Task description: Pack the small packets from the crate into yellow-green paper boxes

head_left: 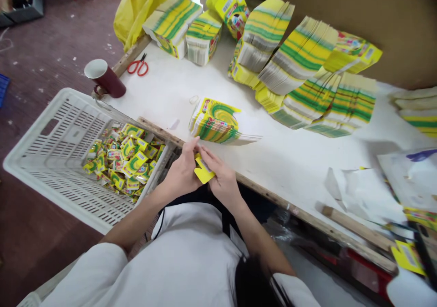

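Observation:
Between my two hands, in front of my body at the table's near edge, is a small yellow cardboard box [204, 172] with an end flap sticking out. My left hand [184, 170] grips it from the left, the thumb pointing up. On the other side, my right hand [221, 175] holds it with fingers pressed along its face. The fingers cover much of the box. Just beyond my hands lies a pile of flat printed box blanks [218, 121], yellow and green, fanned out to the right.
At left, a white plastic basket [68, 161] holds many small yellow boxes [133, 159]. A dark red mug [111, 79] and red-handled scissors [138, 66] are near the table's left edge. Bundles of box blanks [300, 54] stand at the back. Torn plastic [368, 193] lies right.

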Motion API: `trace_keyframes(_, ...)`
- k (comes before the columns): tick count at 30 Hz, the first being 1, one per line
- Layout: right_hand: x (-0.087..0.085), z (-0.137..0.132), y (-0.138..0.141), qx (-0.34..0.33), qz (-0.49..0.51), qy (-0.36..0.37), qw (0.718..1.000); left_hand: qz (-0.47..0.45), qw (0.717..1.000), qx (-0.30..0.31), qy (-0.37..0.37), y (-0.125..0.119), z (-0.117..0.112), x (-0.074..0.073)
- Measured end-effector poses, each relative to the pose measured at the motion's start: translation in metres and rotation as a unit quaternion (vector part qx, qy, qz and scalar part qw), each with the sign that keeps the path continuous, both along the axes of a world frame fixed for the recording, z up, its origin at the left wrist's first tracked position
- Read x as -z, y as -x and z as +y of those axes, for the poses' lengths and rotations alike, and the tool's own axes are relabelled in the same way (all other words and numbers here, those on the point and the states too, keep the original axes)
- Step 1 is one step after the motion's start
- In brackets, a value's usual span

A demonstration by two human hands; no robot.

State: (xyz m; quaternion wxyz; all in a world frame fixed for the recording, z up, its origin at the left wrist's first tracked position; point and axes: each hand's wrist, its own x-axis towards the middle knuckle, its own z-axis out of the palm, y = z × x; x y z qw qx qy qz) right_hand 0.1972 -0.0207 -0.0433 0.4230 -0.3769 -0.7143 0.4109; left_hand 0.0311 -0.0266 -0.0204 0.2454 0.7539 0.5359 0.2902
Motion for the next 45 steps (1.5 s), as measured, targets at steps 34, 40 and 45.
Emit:
trace_keyframes(34, -0.031, 0.096, -0.019, 0.188, -0.312, -0.063, 0.929, 0.024, 0.981, -0.1, 0.164, 0.089, -0.001, -0.024)
trace_keyframes(40, -0.055, 0.072, -0.018, 0.184, -0.168, -0.082, 0.965, -0.345, 0.914, -0.07, 0.203, 0.018, 0.024, -0.013)
trace_keyframes(45, -0.056, 0.034, 0.008, 0.014, -0.017, -0.02, 1.0, -0.567, 0.808, -0.14, 0.078, -0.017, 0.041, -0.021)
